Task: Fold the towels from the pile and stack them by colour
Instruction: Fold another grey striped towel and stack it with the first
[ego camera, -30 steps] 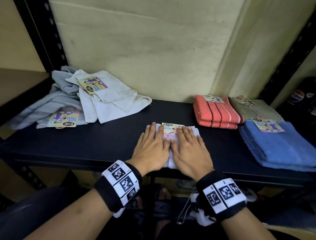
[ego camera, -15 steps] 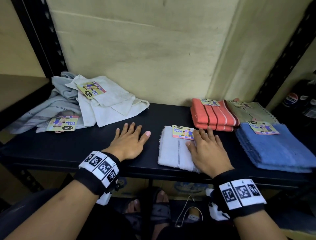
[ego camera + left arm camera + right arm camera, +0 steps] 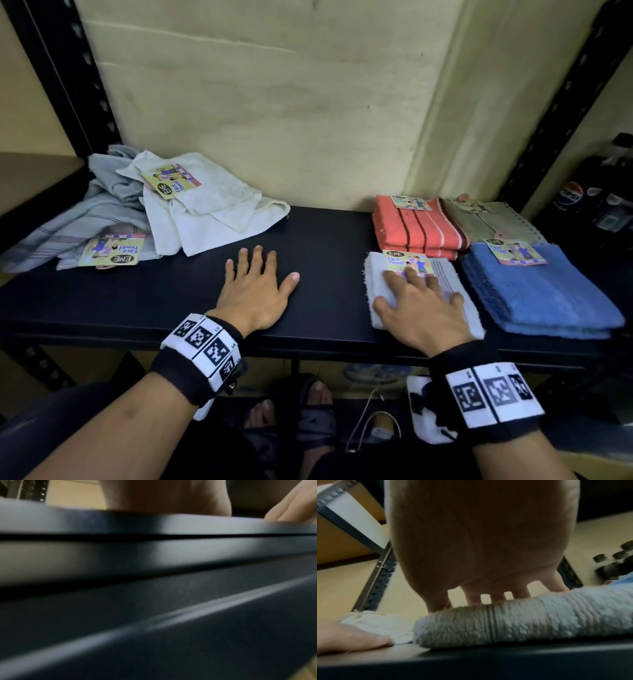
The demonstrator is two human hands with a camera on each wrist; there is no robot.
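Right hand (image 3: 423,308) presses flat, fingers spread, on the folded grey towel (image 3: 455,291); left hand (image 3: 255,294) lies flat, fingers apart, on the tabletop (image 3: 137,301)

Looped terry cloth grey towel (image 3: 522,623), paper tag (image 3: 409,263), on a smooth, seemingly matt metal shelf (image 3: 137,301)

Dim yellowish wall (image 3: 274,113) behind black shelf (image 3: 325,236)

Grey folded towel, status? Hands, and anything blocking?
Left hand flat on bare shelf. Right hand flat on grey folded towel, between orange stack and blue stack. Nothing in the way.
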